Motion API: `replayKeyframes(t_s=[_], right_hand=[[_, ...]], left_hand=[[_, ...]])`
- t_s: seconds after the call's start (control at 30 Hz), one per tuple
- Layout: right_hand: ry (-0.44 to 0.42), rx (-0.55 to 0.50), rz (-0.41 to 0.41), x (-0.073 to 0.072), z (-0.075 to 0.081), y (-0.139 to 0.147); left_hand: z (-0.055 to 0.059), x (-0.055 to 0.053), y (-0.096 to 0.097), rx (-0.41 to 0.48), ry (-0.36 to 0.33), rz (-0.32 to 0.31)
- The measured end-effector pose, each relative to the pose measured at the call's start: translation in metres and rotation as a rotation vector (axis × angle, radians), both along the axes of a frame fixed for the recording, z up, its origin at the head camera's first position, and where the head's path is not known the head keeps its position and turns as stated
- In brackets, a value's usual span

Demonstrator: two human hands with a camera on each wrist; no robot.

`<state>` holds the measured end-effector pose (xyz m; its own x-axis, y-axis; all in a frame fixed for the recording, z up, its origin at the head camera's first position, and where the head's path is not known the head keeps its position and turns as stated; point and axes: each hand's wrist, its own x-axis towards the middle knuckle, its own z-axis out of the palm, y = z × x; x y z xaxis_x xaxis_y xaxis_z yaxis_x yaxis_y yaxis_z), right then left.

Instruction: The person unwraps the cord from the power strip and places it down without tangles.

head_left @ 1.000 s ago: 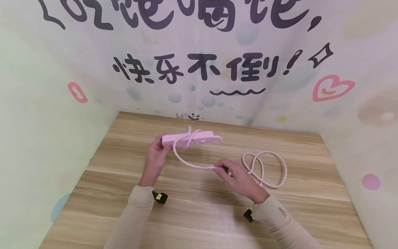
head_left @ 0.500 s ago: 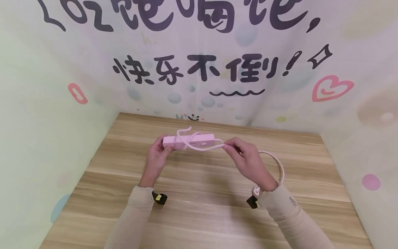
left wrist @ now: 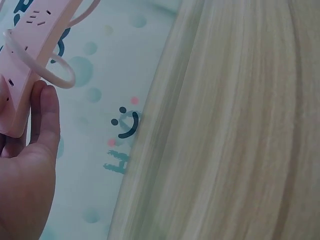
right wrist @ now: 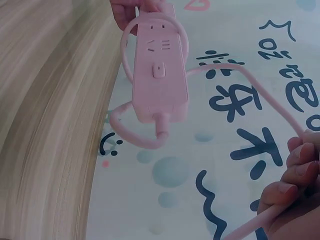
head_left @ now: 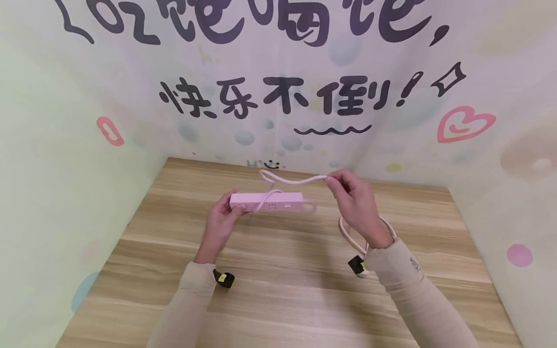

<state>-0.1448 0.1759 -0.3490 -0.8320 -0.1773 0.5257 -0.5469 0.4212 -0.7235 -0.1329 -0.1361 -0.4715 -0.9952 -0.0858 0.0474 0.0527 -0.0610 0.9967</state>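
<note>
A pink power strip (head_left: pixel 287 200) is held up above the table, its sockets and switch facing the person. The left hand (head_left: pixel 220 217) grips its left end, thumb in front and fingers behind; the left wrist view shows the strip (left wrist: pixel 30 55) between them. A pink cord (head_left: pixel 296 182) leaves the strip's right end, loops round the body and runs out to the right hand (head_left: pixel 357 200), which pinches it above and right of the strip. In the right wrist view the cord (right wrist: pixel 250 77) passes through the curled fingers of the right hand (right wrist: pixel 295 190).
More cord (head_left: pixel 348 237) lies looped on the wooden table (head_left: pixel 270 299) under the right forearm, which partly hides it. A printed wall sheet (head_left: pixel 278 140) stands along the table's back edge. Black wrist cameras (head_left: pixel 224 279) hang at both cuffs.
My right hand has carried the cord rightward and up, from below the strip to behind and above its top edge. The left hand keeps hold of the strip almost in place.
</note>
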Motion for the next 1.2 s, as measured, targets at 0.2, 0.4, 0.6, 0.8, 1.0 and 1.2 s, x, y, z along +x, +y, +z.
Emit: replayKeyframes(t_s=[0.2, 0.4, 0.6, 0.8, 1.0, 1.2], right_hand=[[-0.038, -0.002, -0.089, -0.011, 0.002, 0.003], [-0.154, -0.003, -0.151, -0.023, -0.001, 0.012], [-0.25, 0.042, -0.2, -0.035, -0.015, 0.027], [-0.35, 0.11, -0.226, -0.042, -0.032, 0.039], [-0.41, 0.155, -0.204, -0.044, -0.052, 0.047], [-0.431, 0.228, -0.174, -0.044, -0.078, 0.049]], left_hand=[[0.0, 0.0, 0.0, 0.035, 0.007, -0.028], [0.0, 0.001, -0.001, 0.107, 0.033, -0.034], [0.0, 0.001, -0.001, 0.098, 0.054, -0.041], [0.001, 0.002, -0.001, 0.124, 0.041, -0.041], [0.001, 0.002, 0.0, 0.126, 0.024, -0.034], [0.0, 0.001, 0.0, 0.134, 0.034, -0.029]])
